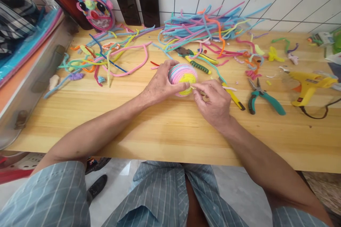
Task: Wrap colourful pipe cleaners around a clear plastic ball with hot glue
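Observation:
A round ball wound from pink, blue and yellow pipe cleaners [183,72] sits above the wooden table, its yellow patch turned toward me. My left hand [161,83] is closed around its left side, with the thumb laid across the yellow part. At the ball's right edge, my right hand [214,99] pinches a thin pale strand near the left thumb tip; the strand's exact kind is too small to make out. Just beyond the right hand lies a yellow utility knife [236,99], partly covered by it. Green-and-yellow cutting pliers [195,62] rest behind the ball.
Teal-handled pliers [265,99] and a yellow glue gun [306,83] with its cord lie at the right. A heap of pipe cleaners [202,28] runs along the tiled wall, with looser ones [128,72] at the left. A decorated figure [98,12] stands back left, near a plastic bin [39,74].

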A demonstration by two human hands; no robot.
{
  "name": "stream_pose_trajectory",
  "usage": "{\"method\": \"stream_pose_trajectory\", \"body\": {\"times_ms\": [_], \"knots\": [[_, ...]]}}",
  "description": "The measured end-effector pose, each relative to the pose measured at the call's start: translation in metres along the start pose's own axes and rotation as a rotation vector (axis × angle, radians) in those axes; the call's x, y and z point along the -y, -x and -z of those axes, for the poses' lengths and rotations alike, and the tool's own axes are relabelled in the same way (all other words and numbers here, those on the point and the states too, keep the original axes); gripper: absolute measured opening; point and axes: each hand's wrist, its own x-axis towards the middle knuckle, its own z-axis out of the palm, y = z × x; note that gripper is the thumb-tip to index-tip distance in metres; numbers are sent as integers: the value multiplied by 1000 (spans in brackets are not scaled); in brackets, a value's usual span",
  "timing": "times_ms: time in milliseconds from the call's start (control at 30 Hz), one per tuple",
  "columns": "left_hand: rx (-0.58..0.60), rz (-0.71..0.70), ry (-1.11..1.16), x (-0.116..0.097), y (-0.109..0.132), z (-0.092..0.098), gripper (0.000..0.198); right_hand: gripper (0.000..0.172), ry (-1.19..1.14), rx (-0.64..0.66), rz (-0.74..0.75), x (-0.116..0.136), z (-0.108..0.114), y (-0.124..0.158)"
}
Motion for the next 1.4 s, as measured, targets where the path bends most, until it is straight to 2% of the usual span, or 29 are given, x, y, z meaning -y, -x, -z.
{"method": "stream_pose_trajectory", "body": {"times_ms": [200, 433, 733, 1067, 1167, 1400], "knots": [[-81, 55, 133, 9, 3, -12, 82, 23, -8, -46, 17, -3, -2, 0], [-86, 38, 191, 13, 9, -19, 86, 23, -8, -5, 4, -3, -1, 0], [-43, -75, 66, 9, 5, -10, 80, 26, -58, -11, 19, -2, 0, 0], [-57, -1, 65, 9, 5, -11, 86, 27, -55, 19, 8, -1, 0, 1], [-64, -24, 51, 11, 5, -10, 85, 28, -51, 2, 10, -2, 0, 1], [-134, -59, 20, 15, 5, -14, 77, 17, 13, 34, -36, -4, 1, 1]]}}
